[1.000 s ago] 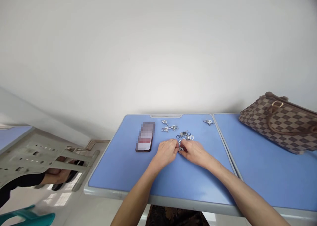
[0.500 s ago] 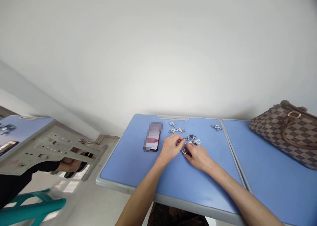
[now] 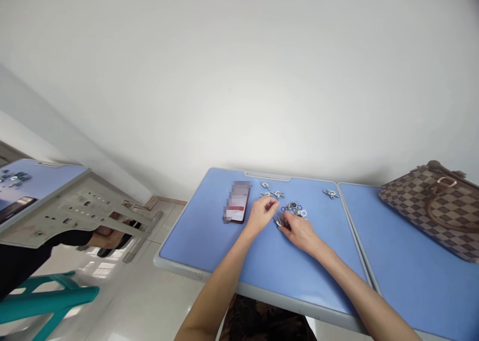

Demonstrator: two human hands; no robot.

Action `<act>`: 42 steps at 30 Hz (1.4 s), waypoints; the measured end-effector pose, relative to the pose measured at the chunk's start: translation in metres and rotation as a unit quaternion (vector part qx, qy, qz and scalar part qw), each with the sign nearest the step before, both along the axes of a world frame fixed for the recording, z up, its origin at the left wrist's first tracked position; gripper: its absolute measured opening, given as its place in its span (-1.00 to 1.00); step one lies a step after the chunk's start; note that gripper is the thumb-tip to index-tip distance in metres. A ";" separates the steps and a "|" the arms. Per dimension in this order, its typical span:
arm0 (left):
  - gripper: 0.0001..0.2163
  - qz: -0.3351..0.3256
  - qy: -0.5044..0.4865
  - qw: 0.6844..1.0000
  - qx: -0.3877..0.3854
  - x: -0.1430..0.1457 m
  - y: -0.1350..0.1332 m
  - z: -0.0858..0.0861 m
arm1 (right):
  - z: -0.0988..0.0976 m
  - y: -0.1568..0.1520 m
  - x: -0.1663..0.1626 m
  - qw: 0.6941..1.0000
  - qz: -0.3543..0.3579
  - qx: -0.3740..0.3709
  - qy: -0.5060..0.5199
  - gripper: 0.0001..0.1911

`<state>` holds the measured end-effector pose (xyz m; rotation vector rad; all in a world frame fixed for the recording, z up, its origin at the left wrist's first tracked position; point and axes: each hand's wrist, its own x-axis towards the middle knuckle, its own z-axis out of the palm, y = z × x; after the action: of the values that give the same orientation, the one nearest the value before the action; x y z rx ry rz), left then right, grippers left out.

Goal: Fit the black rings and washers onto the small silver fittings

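My left hand (image 3: 262, 215) hovers over the blue table top (image 3: 194, 246), fingers apart, holding nothing visible, just short of a loose heap of small metal rings and clasps (image 3: 294, 209). My right hand (image 3: 301, 234) pinches a small silver metal clasp (image 3: 278, 222) at the near edge of that heap, with part of the clasp hidden by the fingers. Further silver clasps (image 3: 271, 195) lie beyond my left fingertips. A lone clasp (image 3: 331, 194) rests near the far right corner.
A smartphone (image 3: 237, 204) with a blurred screen lies left of my hands. A second blue table (image 3: 411, 266) adjoins on the right, bearing a brown checked handbag (image 3: 430, 211). Another blue table (image 3: 33, 181), a person's dark-clad leg (image 3: 33, 258) and a teal stool (image 3: 52, 296) are at the left.
My left hand has drawn back from the small clasp, and its fingers have parted. My right hand keeps hold of the clasp. The whole scene has shifted right in view.
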<state>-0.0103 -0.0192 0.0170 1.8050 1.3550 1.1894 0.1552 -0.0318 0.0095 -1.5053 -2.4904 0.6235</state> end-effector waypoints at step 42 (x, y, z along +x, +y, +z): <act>-0.88 -0.197 0.201 0.959 -0.039 -0.002 -0.001 -0.002 | -0.016 0.023 0.071 0.842 -0.263 -0.042 0.470 -0.77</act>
<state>-0.0126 -0.0200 0.0154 2.2055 1.1464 0.5715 0.2267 -0.0088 -0.0067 -1.3307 -1.2648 1.0311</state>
